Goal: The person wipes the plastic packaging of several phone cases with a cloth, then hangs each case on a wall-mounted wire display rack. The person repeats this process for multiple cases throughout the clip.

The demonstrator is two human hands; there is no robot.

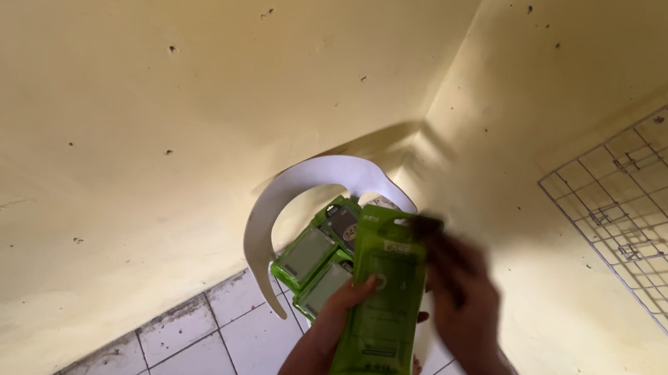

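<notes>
My left hand (341, 308) grips a flat green plastic packet (384, 296) by its left edge and holds it upright in front of me. My right hand (463, 299), blurred by motion, touches the packet's upper right corner. Behind the packet, several similar green packets (314, 260) lie on the seat of a white plastic chair (274, 205) that stands in the room's corner.
Yellow walls (144, 97) meet in a corner behind the chair. A white wire grid panel (667, 202) hangs on the right wall. White floor tiles (195, 352) with dark grout show at the bottom.
</notes>
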